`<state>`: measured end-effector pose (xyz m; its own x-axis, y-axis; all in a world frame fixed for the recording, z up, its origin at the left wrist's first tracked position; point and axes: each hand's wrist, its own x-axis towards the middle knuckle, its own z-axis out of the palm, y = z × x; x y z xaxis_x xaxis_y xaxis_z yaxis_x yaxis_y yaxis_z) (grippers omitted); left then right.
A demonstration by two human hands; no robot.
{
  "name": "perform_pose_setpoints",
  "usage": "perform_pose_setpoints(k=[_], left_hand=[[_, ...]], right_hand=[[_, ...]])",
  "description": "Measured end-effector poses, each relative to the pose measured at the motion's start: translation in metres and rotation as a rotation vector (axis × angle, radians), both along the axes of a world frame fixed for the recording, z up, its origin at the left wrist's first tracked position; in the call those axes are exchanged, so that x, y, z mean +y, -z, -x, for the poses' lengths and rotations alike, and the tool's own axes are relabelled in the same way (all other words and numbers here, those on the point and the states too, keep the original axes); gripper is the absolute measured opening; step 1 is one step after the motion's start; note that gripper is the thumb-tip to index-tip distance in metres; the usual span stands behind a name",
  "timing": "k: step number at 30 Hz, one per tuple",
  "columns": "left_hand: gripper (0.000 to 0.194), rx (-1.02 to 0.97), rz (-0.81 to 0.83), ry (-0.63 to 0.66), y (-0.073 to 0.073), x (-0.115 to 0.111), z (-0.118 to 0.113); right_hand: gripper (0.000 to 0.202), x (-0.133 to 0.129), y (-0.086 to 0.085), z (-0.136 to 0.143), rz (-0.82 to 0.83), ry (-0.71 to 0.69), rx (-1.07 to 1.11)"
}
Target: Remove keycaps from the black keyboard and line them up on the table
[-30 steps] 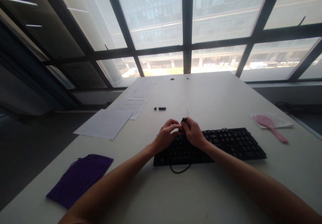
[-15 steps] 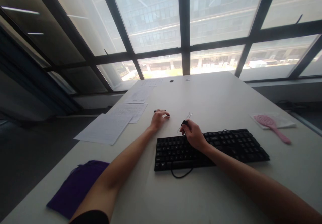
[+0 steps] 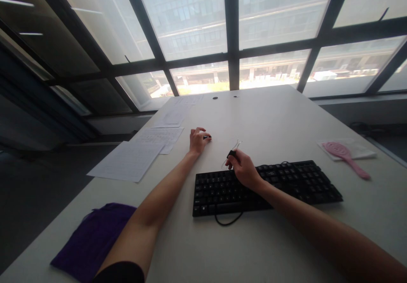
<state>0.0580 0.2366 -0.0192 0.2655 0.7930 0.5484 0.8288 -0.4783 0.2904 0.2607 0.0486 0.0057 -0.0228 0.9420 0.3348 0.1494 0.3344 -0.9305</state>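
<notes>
My right hand (image 3: 243, 166) is closed on a black binder clip (image 3: 231, 153) with silver wire handles, held above the upper edge of a black keyboard (image 3: 216, 190). Beyond the keyboard, to the left, my left hand (image 3: 197, 140) is low over the white table, fingers curled in a pinch around a small dark object (image 3: 206, 137). That object is too small to make out fully. A loop of black cable (image 3: 229, 223) shows at the keyboard's near edge.
Printed papers (image 3: 129, 160) lie along the table's left side. A purple cloth (image 3: 92, 236) rests at the near left, partly under my left arm. On the right, a pink hairbrush (image 3: 340, 151) lies on a clear plastic bag (image 3: 365, 152). Large windows stand behind the table (image 3: 263, 117).
The small dark object, earlier behind my left fingers, now shows between the thumb and fingers. My right hand still holds the clip. The view has shifted slightly.
</notes>
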Motion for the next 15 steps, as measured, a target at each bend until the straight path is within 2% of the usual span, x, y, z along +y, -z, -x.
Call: perform_pose_setpoints(k=[9,15], left_hand=[[0.009,-0.033,0.031,-0.024,-0.0013,-0.0015,-0.001],[0.017,-0.079,0.039,-0.018,-0.0036,-0.0051,0.0024]], right_hand=[[0.021,-0.0003,-0.0006,0.0003,-0.005,0.011,-0.019],[0.022,0.0,-0.0009,0.0003,0.0,0.013,0.004]])
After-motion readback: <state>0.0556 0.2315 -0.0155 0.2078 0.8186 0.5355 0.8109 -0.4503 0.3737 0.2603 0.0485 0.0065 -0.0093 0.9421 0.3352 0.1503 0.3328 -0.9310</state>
